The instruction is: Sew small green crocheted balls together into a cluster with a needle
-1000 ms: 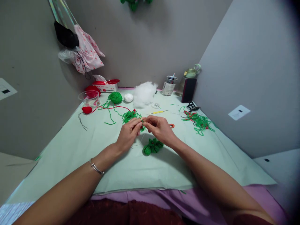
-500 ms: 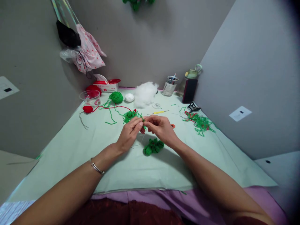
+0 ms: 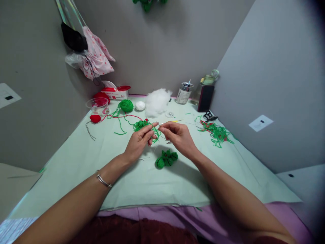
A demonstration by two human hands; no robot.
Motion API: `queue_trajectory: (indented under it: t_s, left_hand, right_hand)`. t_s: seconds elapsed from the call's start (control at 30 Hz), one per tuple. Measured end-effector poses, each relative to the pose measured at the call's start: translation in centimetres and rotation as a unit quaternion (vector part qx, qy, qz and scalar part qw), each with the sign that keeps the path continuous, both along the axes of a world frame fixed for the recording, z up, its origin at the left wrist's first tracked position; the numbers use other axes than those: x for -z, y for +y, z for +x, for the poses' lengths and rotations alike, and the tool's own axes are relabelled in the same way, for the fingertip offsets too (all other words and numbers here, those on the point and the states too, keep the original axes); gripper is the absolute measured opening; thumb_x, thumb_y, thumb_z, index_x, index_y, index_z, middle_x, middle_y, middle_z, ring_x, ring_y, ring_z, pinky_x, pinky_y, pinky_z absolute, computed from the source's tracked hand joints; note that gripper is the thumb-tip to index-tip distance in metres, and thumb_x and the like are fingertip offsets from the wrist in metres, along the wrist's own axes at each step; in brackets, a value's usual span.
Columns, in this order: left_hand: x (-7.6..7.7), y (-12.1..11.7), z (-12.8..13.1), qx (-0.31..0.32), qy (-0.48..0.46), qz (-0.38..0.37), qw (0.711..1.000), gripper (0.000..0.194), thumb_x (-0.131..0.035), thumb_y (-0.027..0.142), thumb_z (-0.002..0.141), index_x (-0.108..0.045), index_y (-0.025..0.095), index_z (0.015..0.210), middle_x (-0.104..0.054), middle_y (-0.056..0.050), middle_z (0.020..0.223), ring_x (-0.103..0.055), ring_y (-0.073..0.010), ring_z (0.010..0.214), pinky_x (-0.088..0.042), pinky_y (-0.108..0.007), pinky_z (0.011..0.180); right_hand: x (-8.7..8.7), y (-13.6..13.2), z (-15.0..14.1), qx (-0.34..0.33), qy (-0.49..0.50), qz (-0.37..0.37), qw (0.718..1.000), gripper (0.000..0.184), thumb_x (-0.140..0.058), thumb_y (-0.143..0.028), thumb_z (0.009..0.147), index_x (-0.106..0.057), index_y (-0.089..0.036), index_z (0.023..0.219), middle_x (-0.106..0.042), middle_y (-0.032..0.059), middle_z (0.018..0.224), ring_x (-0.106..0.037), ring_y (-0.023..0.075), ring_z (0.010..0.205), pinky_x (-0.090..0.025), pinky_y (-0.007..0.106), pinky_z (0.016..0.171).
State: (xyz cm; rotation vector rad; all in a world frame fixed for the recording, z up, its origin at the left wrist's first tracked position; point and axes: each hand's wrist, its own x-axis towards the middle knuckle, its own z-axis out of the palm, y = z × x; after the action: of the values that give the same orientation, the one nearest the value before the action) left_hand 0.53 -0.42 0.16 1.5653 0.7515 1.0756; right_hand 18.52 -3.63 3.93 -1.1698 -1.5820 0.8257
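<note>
My left hand (image 3: 139, 139) is above the middle of the table, its index finger reaching forward and thumb pressed in. A bit of green yarn (image 3: 152, 125) lies across its fingers, and a thin pale thread hangs below. Close on its right, my right hand (image 3: 179, 135) pinches something very thin, seemingly a thread or needle, by the left fingertips. A green crocheted piece (image 3: 166, 159) with rounded lobes rests on the table just below the hands. Behind the left hand lies a tangle of green yarn (image 3: 139, 125). Pointed metal tips (image 3: 169, 142) show partly under my right hand.
A green yarn ball (image 3: 126, 105), white ball (image 3: 139, 106) and fluffy white stuffing (image 3: 157, 102) sit at the back. Farther right are a jar of pens (image 3: 184, 93), a bottle (image 3: 208, 80), a phone (image 3: 205, 98) and yarn scraps (image 3: 218, 134). A clear tub (image 3: 98, 107) stands left.
My hands, touching at the fingertips before, have come slightly apart. My left index finger has straightened forward, and the right hand has shifted a little up and right. The crocheted piece has not moved.
</note>
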Motion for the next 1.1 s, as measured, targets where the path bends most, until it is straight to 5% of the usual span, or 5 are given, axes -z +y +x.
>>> queue_trajectory:
  t_s: [0.2, 0.4, 0.83, 1.1]
  left_hand:
    - [-0.02, -0.43, -0.06, -0.016, 0.063, 0.092, 0.994, 0.048, -0.048, 0.039, 0.103, -0.057, 0.018, 0.146, -0.053, 0.003, 0.071, -0.046, -0.0104, 0.060, -0.044, -0.024, 0.063]
    - [0.47, -0.49, 0.13, -0.022, 0.094, 0.194, 0.976, 0.046, -0.042, 0.037, 0.106, -0.058, 0.018, 0.144, -0.060, 0.000, 0.076, -0.052, -0.0123, 0.067, -0.049, -0.026, 0.070]
    - [0.34, -0.68, 0.12, -0.039, 0.119, 0.213, 0.969, 0.046, -0.041, 0.036, 0.106, -0.057, 0.017, 0.145, -0.065, -0.003, 0.081, -0.057, -0.0121, 0.067, -0.053, -0.025, 0.073]
    - [0.82, -0.53, 0.14, -0.043, 0.122, 0.230, 0.965, 0.046, -0.041, 0.033, 0.106, -0.055, 0.017, 0.147, -0.072, -0.009, 0.104, -0.057, -0.0108, 0.068, -0.053, -0.027, 0.075]
  right_hand:
    - [-0.28, -0.38, -0.25, -0.030, -0.028, 0.002, 0.999, 0.026, -0.058, -0.038, 0.096, -0.064, -0.016, 0.083, -0.051, -0.0046, 0.060, -0.042, 0.0088, 0.054, -0.033, 0.024, 0.053]
    - [-0.18, -0.51, -0.39, -0.050, -0.059, -0.002, 0.997, 0.022, -0.054, -0.033, 0.099, -0.064, -0.016, 0.089, -0.056, -0.0052, 0.058, -0.040, 0.0079, 0.050, -0.032, 0.023, 0.052]
    - [-0.40, -0.88, -0.82, -0.032, -0.059, 0.002, 0.998, 0.025, -0.052, -0.034, 0.099, -0.068, -0.016, 0.091, -0.052, -0.0056, 0.055, -0.041, 0.0090, 0.050, -0.034, 0.025, 0.055]
    - [-0.15, -0.74, -0.71, -0.039, -0.058, 0.001, 0.998, 0.024, -0.051, -0.033, 0.099, -0.065, -0.017, 0.088, -0.051, -0.0062, 0.055, -0.042, 0.0088, 0.051, -0.035, 0.025, 0.057]
